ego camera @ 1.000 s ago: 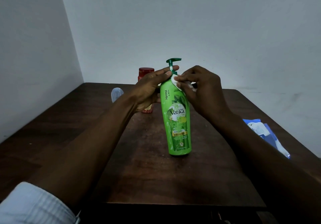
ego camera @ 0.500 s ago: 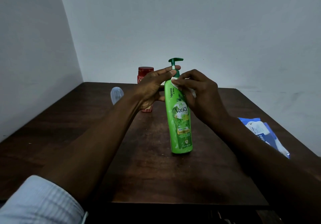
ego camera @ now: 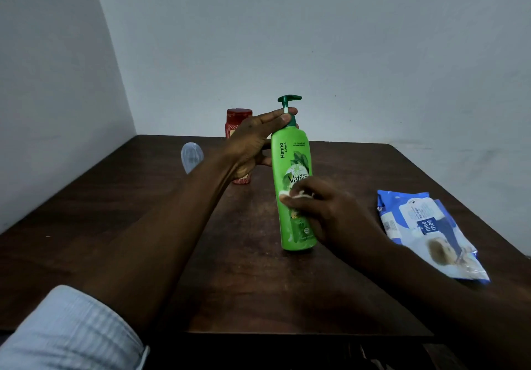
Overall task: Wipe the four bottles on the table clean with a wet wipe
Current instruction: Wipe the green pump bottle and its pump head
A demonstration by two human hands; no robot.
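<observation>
A tall green pump bottle [ego camera: 288, 157] stands upright in the middle of the dark wooden table [ego camera: 258, 283]. My left hand [ego camera: 253, 142] holds it at the neck, fingers around the dark green collar below the pump head. My right hand [ego camera: 324, 208] pinches a small white wet wipe [ego camera: 293, 195] and presses it against the bottle's front label at mid-height. A red-capped jar [ego camera: 237, 118] stands behind my left hand, mostly hidden. A small clear bottle [ego camera: 192, 157] stands further left.
A blue and white wet wipe pack [ego camera: 425, 229] lies flat near the table's right edge. White walls meet in a corner behind the table's far left. The table's front edge runs below my forearms.
My right hand has slid the wipe down from the bottle's shoulder to the middle of its label. My left hand has kept its hold at the neck.
</observation>
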